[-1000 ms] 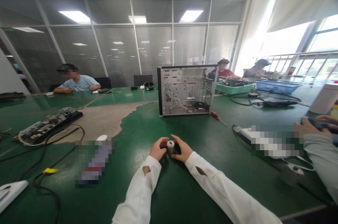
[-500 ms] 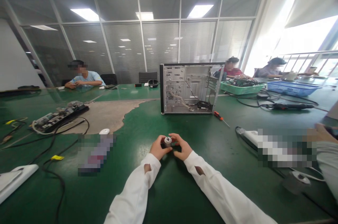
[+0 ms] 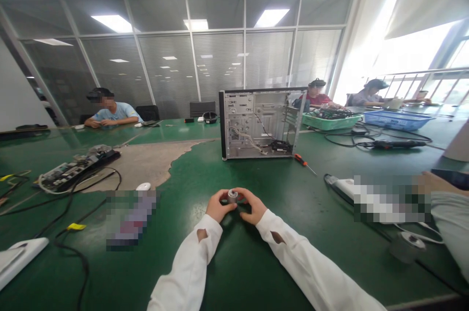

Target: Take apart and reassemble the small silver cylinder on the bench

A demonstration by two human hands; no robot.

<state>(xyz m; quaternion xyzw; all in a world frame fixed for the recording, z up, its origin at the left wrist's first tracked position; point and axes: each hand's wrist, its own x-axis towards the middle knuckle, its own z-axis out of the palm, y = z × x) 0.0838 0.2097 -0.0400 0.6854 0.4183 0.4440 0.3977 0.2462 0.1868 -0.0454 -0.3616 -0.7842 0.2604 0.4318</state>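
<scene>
A small silver metal cylinder (image 3: pixel 232 196) is between my two hands, above or on the green table (image 3: pixel 205 174). My left hand (image 3: pixel 219 206) has its thumb and fingers closed round the cylinder's left side. From the right, my right hand (image 3: pixel 252 205) curves toward it, its fingers touching the upper right side while the thumb stands apart lower down. Behind my hands stands an open computer case (image 3: pixel 262 125), with cables and a dark part at its bottom. An orange and black screwdriver (image 3: pixel 301 160) lies at its right corner.
At left lie a circuit assembly (image 3: pixel 78 167), black cables and a blurred purple object (image 3: pixel 135 218). On the right are a white power strip (image 3: pixel 366 198), another metal cylinder (image 3: pixel 407 246), a green basket (image 3: pixel 331 121), a blue basket (image 3: pixel 397 119) and a person's arm (image 3: pixel 449 213). Several people sit beyond.
The view has shifted slightly. The cylinder's top is tilted differently between my fingers, and my right hand's fingers have moved a little. The arm at right has shifted.
</scene>
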